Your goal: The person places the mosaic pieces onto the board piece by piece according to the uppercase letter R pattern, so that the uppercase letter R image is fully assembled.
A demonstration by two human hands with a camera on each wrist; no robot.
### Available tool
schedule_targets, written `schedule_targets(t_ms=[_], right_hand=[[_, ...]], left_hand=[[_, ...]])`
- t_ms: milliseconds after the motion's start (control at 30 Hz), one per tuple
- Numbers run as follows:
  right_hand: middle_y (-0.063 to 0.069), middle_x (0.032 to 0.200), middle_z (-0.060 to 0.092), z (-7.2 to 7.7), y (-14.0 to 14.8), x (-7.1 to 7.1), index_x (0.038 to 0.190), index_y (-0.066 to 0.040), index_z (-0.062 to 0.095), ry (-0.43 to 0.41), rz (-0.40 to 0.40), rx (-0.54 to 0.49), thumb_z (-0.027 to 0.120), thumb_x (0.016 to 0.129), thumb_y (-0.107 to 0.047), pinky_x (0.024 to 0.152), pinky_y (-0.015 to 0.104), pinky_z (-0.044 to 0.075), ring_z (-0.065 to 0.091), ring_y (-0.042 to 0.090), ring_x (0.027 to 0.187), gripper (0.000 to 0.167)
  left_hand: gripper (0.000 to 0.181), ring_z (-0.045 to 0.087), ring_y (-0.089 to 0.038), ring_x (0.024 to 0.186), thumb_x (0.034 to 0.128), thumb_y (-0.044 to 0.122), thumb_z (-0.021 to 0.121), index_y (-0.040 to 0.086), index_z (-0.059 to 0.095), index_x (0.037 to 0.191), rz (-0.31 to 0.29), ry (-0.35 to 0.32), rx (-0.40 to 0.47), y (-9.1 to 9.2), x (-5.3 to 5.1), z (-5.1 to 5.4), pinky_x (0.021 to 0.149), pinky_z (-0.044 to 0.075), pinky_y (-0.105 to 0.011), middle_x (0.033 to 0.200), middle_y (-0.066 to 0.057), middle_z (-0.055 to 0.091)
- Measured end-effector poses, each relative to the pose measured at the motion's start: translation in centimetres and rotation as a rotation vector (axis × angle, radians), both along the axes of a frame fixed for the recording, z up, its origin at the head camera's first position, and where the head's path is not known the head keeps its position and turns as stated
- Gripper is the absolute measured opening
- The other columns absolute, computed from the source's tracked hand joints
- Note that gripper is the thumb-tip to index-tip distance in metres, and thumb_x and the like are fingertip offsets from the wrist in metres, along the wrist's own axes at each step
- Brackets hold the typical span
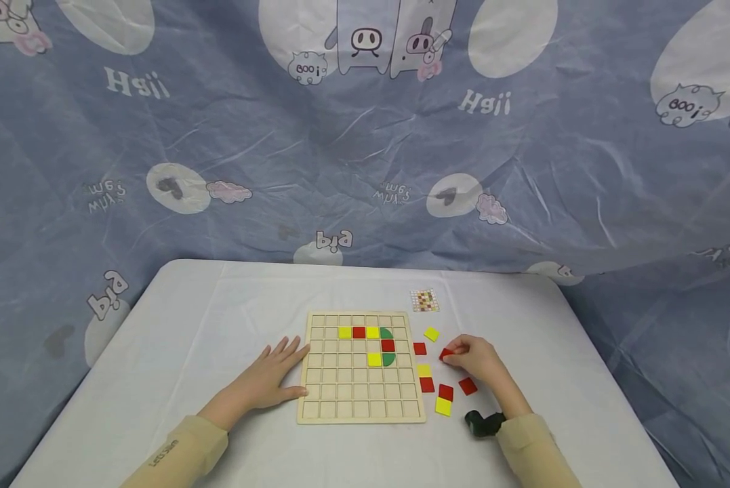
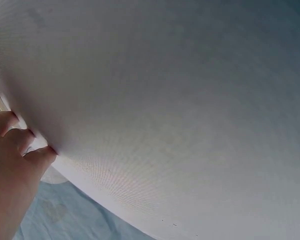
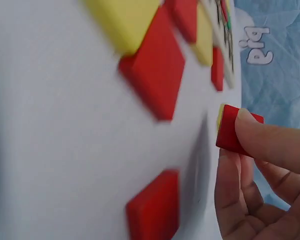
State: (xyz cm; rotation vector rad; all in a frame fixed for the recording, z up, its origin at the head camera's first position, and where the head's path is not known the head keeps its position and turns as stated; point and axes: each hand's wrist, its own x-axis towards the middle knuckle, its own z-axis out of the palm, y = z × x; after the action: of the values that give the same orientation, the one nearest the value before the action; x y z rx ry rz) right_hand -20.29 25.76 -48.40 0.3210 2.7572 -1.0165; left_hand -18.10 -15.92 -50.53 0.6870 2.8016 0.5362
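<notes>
A wooden grid board [image 1: 337, 376] lies on the table, with several yellow and red square tiles and two green rounded pieces in its upper right cells. My left hand [image 1: 271, 378] rests beside its left edge, fingers spread, fingertips and thumb touching the rim. To the right of the board, my right hand [image 1: 478, 357] pinches a red square tile [image 3: 232, 131] between thumb and fingers. In the right wrist view, that tile is held up off the table. A loose red tile [image 1: 468, 386] lies just below this hand, and another red tile [image 1: 420, 348] sits at the board's right edge.
Near the board's right side lie a yellow tile [image 1: 431, 334] and several more red and yellow tiles. A small pattern card [image 1: 425, 300] is behind them. Some dark object [image 1: 484, 424] lies by the right wrist. A blue printed cloth [image 1: 340, 149] hangs behind the white table [image 1: 242, 298].
</notes>
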Motion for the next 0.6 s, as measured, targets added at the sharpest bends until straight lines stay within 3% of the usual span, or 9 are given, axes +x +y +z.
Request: schedule_targets(t_ms=[333, 600], right_hand=[[0.003, 0.083, 0.069, 1.1, -5.6, -0.9, 0.093, -0.008, 0.071, 0.127, 0.074, -0.174, 0.079, 0.083, -0.013, 0.066, 0.025, 0.055, 0.063, 0.017, 0.073, 0.013], [0.0, 0.082, 0.071, 0.3, -10.7, -1.0, 0.091, -0.01, 0.072, 0.18, 0.185, -0.241, 0.078, 0.084, -0.012, 0.065, 0.023, 0.053, 0.063, 0.009, 0.071, 0.009]], left_hand=[[0.085, 0.02, -0.042, 0.15, 0.0875, 0.054, 0.066, 0.011, 0.035, 0.154, -0.001, 0.002, 0.003, 0.0, 0.0, 0.3, 0.119, 0.018, -0.063, 0.161, -0.018, 0.027], [0.084, 0.019, -0.042, 0.15, 0.088, 0.053, 0.066, 0.012, 0.034, 0.154, -0.006, 0.009, 0.01, 0.0, 0.0, -0.1, 0.119, 0.018, -0.063, 0.161, -0.018, 0.026]])
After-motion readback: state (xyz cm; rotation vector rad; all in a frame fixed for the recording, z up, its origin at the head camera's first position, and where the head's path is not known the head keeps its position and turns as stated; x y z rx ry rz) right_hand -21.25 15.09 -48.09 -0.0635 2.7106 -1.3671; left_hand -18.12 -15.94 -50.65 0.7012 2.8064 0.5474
